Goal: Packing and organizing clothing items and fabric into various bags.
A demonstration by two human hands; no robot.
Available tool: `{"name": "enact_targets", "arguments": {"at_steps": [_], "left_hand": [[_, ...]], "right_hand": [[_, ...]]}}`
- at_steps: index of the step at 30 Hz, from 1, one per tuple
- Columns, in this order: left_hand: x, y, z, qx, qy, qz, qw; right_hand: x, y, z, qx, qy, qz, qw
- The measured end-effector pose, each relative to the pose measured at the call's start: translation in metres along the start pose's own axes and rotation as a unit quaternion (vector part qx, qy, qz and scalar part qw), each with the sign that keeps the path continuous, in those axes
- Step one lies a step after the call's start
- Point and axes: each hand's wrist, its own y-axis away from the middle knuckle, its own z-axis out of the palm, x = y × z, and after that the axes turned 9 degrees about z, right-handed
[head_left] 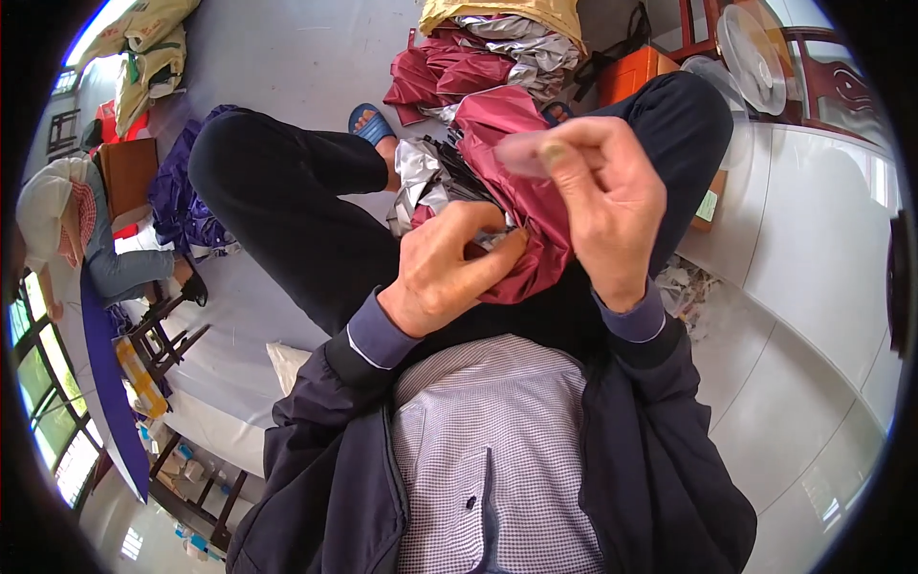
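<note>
Two bare hands work over the person's lap in the head view. The left hand (445, 268) pinches an edge of glossy maroon fabric (528, 206) between thumb and forefinger. The right hand (617, 196) is raised just above it, fingers curled toward the thumb; a pale blur shows at its fingertips, and I cannot tell whether it grips anything. The maroon cloth lies bunched between the knees, silver lining (413, 172) beside it. Beyond, a yellow sack (512, 13) spills more maroon and silver material, near an orange box (633, 77) and a blue slide sandal (367, 125).
</note>
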Motion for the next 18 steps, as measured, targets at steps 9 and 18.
{"name": "enact_targets", "arguments": {"at_steps": [9, 18], "left_hand": [[-0.004, 0.01, -0.002, 0.001, -0.009, 0.043, 0.999], [-0.004, 0.013, 0.001, 0.038, 0.031, -0.021, 0.999]], "right_hand": [[0.008, -0.008, -0.008, -0.158, 0.117, 0.178, 0.964], [0.016, 0.025, -0.007, -0.122, 0.102, 0.146, 0.976]]}}
